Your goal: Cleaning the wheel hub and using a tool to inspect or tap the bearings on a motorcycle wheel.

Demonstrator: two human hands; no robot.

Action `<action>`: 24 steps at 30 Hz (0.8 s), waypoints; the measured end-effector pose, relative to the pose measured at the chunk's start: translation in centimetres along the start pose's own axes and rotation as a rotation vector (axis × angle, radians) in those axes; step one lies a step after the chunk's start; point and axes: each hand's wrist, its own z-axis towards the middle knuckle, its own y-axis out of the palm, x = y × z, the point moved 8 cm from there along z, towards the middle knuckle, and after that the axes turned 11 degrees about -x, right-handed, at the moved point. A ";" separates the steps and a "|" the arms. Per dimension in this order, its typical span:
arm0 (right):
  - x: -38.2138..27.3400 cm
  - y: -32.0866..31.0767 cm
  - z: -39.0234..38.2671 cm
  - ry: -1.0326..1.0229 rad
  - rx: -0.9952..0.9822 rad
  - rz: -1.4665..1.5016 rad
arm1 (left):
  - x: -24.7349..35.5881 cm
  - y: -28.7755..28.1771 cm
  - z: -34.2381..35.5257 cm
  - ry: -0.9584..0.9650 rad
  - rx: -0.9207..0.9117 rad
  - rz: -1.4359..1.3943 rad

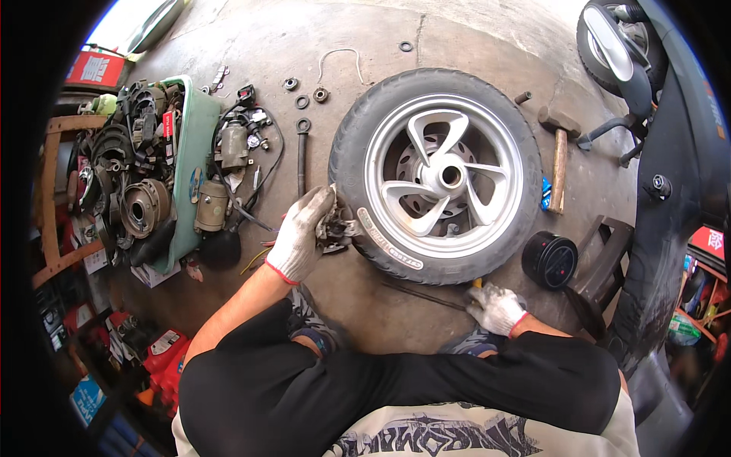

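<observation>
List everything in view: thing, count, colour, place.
Spoked wheel: 1, silver with black tyre, floor centre
Brake disc: 1, grey, behind the spokes
Crumpled bundle: 1, greyish, tyre's left edge; kind unclear
Slim rod: 1, dark, below the tyre
Ring-shaped parts: 4, dark metallic, floor beyond the wheel
Ring-ended bar: 1, dark, left of wheel
Bent wire: 1, pale, beyond the wheel
Hammer: 1, brown handle, right of wheel
Round can: 1, black, wheel's lower right
Plastic bin: 1, pale green, left
Used parts: uncountable, mostly dark, in the bin
Scooter: 1, dark, far right
Left hand: 1, white glove, holding the bundle
Right hand: 1, white glove, below the tyre
</observation>
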 end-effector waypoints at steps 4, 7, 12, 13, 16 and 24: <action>1.5 -2.5 -5.3 0.063 -0.299 0.057 | 0.5 -0.7 0.9 0.048 0.089 0.192; 3.1 -6.4 -7.9 0.007 -0.333 0.184 | 2.7 0.7 0.8 0.031 0.075 0.530; 4.4 -10.2 -11.2 0.060 -0.393 0.037 | 4.1 2.6 0.7 0.057 -0.044 0.665; 4.0 -11.3 -12.0 0.094 -0.471 -0.055 | 4.1 3.1 0.6 0.018 -0.072 0.690; 2.0 -16.3 -14.3 0.178 -0.600 -0.047 | 4.4 4.5 0.6 0.050 -0.140 0.769; -7.4 -27.3 -10.5 -0.095 -0.349 0.703 | 4.8 13.0 -1.7 0.404 -0.548 1.118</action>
